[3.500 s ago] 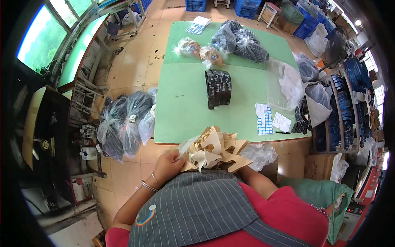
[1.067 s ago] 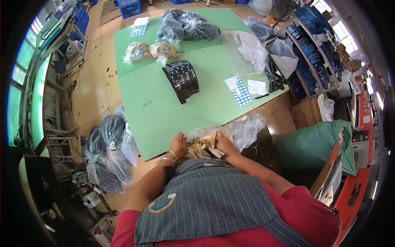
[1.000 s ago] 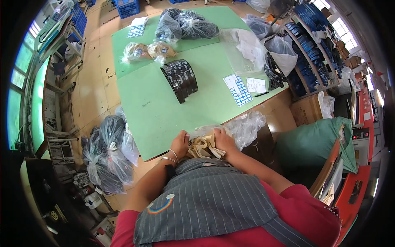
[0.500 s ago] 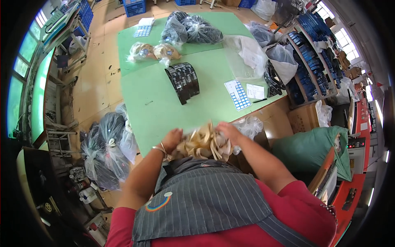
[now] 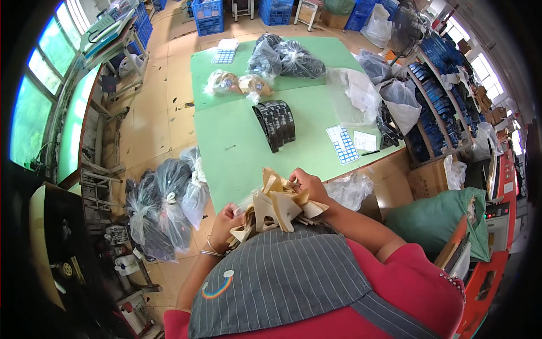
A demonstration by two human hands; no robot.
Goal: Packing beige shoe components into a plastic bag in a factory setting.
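A loose heap of beige, strap-like cut pieces [image 5: 276, 206] is bunched close against my apron, at the near edge of the table. Clear plastic [image 5: 244, 204], apparently a bag, shows along its left side. My left hand [image 5: 227, 220] is closed on that plastic, with the lower pieces beside its fingers. On the heap's right side, my right hand [image 5: 308, 184] is closed, fingers curled against the upper pieces; what it pinches is hidden. Farther up the green table [image 5: 226, 169] stands a curved stack of black printed bands [image 5: 275, 124], apart from both hands.
Bagged beige bundles [image 5: 223, 82] and dark bagged bundles [image 5: 302, 59] lie on the table's far half. A clear bag [image 5: 353, 99], label sheets [image 5: 342, 144] and a pen [image 5: 370, 152] are at right. Filled bags [image 5: 164, 203] rest on the floor at left; a green sack [image 5: 435, 223] sits at right.
The beige pieces have risen and fanned out higher between my hands. My left hand is lower than before, relative to the table, and my right hand has turned inward. The whole view has shifted.
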